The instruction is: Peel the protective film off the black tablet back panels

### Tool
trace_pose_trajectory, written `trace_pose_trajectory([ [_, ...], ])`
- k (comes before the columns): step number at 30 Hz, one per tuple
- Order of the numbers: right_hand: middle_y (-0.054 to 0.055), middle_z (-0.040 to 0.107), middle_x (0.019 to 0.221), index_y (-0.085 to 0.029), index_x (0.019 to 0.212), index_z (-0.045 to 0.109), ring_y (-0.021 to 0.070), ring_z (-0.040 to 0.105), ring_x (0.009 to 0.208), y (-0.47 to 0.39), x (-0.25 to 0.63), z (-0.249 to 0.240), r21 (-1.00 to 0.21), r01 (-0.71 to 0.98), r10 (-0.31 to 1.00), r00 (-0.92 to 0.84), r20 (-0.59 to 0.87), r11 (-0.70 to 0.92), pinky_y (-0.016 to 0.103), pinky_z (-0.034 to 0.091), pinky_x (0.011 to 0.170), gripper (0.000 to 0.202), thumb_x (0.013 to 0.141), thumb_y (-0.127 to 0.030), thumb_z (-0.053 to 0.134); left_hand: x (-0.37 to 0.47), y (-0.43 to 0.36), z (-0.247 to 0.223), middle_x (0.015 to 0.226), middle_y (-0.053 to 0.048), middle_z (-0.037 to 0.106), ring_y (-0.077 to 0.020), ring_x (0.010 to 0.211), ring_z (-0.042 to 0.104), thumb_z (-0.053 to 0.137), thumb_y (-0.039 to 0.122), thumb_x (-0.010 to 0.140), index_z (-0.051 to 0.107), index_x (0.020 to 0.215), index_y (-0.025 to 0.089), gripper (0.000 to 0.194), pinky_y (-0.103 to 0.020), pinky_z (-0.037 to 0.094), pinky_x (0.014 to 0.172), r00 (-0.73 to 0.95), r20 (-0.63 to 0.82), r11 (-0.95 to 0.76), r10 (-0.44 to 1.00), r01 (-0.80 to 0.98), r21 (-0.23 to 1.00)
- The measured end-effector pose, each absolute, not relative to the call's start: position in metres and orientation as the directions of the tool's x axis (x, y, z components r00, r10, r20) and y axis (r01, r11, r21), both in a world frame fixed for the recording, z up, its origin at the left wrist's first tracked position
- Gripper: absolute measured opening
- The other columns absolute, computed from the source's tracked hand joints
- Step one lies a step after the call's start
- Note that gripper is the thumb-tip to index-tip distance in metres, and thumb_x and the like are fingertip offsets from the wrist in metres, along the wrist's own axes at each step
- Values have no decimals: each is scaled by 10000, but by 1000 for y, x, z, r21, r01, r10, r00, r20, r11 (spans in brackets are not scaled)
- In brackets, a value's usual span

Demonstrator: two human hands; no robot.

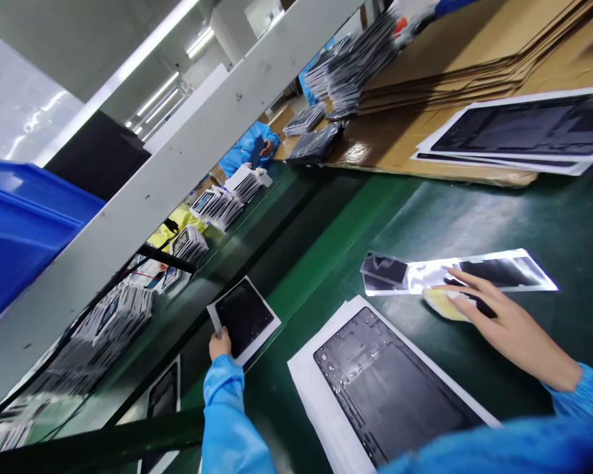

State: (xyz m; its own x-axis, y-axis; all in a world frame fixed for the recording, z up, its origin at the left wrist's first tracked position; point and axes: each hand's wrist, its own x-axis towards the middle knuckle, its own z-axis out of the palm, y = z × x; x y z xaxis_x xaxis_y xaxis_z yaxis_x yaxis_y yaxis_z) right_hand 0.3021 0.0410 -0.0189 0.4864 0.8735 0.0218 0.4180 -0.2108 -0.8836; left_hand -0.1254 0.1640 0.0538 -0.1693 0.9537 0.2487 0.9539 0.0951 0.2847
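Note:
My left hand (220, 345) grips the near-left edge of a white-bordered sheet with a black panel (244, 319), over the green conveyor surface. My right hand (504, 322) lies across a glossy film strip (518, 271) with dark patches, its thumb and fingers closed about a yellow pad (442, 304). Something white covers the thumb tip. A smaller dark piece (383, 271) overlaps the strip's left end. Between my arms a dark tablet-like housing (390, 388) rests on white paper sheets (309, 388); my right sleeve hides its lower corner.
Another black panel (163, 395) lies at lower left beyond a dark bar. Stacked white-edged panels (113, 316) line the far side. Cardboard (400, 151) at upper right bears dark housings (524, 128) and bagged stacks (350, 66). A white beam (178, 151) crosses above; a person in blue (247, 145) works behind.

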Motion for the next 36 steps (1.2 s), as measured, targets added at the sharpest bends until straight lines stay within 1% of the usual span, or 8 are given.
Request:
trace_pose_trajectory([
  [5,6,442,1208,-285,788,615,222,406,1073,52,302,-37,-825,560,929,340,146,-75,382,296,882,383,636,-484,325,-53,180,42,1181,24,650,-250,1191,526,267,368,947,483,1227,370,354,-549,403,1004,14,235,-80,972,959,273],
  [9,48,459,1183,-253,821,629,204,405,1072,65,295,-41,-801,597,949,282,143,-56,369,300,884,429,647,-484,312,63,177,13,1333,14,570,-190,1233,508,510,373,845,546,1223,284,390,-313,409,1054,419,99,-429,903,857,286],
  [12,60,488,1154,-239,829,627,198,430,1048,66,294,-41,-788,611,949,284,139,-67,365,311,879,439,656,-479,302,133,171,0,1467,-93,402,-196,1335,392,458,369,887,397,1368,145,535,-301,357,1096,693,-62,-669,718,712,216],
  [17,72,507,1157,-225,836,630,215,392,1087,71,300,-45,-780,623,971,222,93,-68,393,270,904,476,651,-503,290,167,173,-10,1506,-96,326,-229,1395,280,346,467,917,330,1402,133,589,-422,272,1144,651,-262,-656,712,750,81],
  [23,70,469,1204,-240,755,667,231,294,1151,98,295,-43,-797,603,999,-32,29,43,402,208,930,547,540,-620,336,167,167,-3,1463,-70,413,-233,1384,302,362,500,897,343,1393,173,594,-444,278,1139,682,-270,-684,679,722,105],
  [27,40,469,1207,-279,707,672,230,278,1157,94,297,-40,-800,598,993,-114,-11,59,415,202,925,550,510,-657,324,170,163,8,1238,-47,639,-221,1170,564,350,359,934,558,1216,221,376,-392,446,1014,666,-199,-616,719,743,263],
  [32,40,446,1224,-285,727,677,245,285,1150,67,330,-37,-787,617,997,-53,-60,-14,422,191,921,598,501,-681,290,145,159,35,1250,-93,628,-167,1162,571,279,239,960,580,1193,125,397,-295,444,1013,492,57,-380,869,587,715],
  [36,-4,493,1181,-332,737,667,263,276,1151,46,338,-20,-844,512,983,163,-84,-157,438,161,924,512,439,-659,410,122,130,55,1162,-77,653,-165,1082,599,340,231,943,598,1165,156,348,-278,482,947,394,208,-414,895,563,715],
])
